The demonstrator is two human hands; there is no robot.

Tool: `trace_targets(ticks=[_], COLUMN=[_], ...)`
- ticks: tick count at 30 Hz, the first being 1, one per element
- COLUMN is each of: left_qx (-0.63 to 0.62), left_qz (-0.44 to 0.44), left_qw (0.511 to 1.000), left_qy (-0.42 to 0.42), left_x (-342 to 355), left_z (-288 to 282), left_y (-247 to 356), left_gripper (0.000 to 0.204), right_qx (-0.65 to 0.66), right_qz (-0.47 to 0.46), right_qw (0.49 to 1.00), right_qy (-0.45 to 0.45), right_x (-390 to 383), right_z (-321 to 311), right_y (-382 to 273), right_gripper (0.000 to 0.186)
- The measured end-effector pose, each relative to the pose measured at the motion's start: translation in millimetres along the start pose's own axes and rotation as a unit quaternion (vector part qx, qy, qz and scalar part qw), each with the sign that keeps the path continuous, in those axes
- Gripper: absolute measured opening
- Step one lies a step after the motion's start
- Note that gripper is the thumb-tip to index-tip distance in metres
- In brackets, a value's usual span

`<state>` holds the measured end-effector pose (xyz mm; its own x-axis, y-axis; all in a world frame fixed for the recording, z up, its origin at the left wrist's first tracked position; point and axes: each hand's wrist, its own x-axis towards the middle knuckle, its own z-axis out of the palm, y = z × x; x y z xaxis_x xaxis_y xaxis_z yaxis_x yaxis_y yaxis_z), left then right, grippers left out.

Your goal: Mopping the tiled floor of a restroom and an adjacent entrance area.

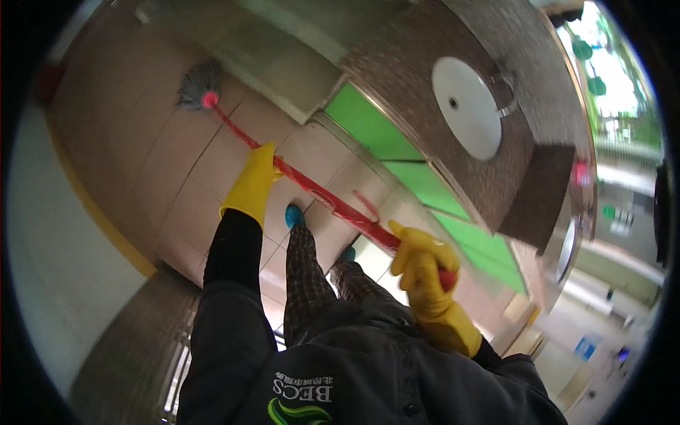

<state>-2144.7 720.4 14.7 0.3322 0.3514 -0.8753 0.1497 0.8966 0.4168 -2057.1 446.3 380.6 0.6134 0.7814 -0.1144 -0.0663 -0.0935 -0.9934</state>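
Observation:
Both my hands wear yellow rubber gloves and grip a mop with a red handle. My left hand holds the handle partway down its length. My right hand is closed around the upper end of the handle, close to my body. The grey stringy mop head rests on the beige tiled floor at the far end, up and left of my left hand. My legs in checked trousers and blue shoes stand just under the handle.
A speckled brown stone counter with a white oval basin and tap runs along the right, with green cabinet panels below it. A yellow strip edges the tiled floor on the left. A bright window shows at the upper right.

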Motion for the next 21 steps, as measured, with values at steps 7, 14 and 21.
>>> trace_targets(ticks=[7,14,21], left_qx=[0.145,0.384,0.531], left_qz=[-0.044,-0.204,-0.298], left_qw=[0.982,0.89,0.745], left_qy=[-0.111,-0.137,-0.274], left_x=[-122,-316,-427], left_z=[124,236,272], left_y=[-184,-409,-593], left_gripper=[0.04,0.036,0.042], right_qx=[0.04,-0.786,-0.516], right_qz=[-0.021,0.109,0.156], right_qw=[0.947,0.554,0.608], right_qy=[0.319,0.253,0.583], right_x=[-184,-448,-587], right_z=[-131,-194,-156], right_y=[-25,-86,-106], right_gripper=[0.029,0.016,0.025])
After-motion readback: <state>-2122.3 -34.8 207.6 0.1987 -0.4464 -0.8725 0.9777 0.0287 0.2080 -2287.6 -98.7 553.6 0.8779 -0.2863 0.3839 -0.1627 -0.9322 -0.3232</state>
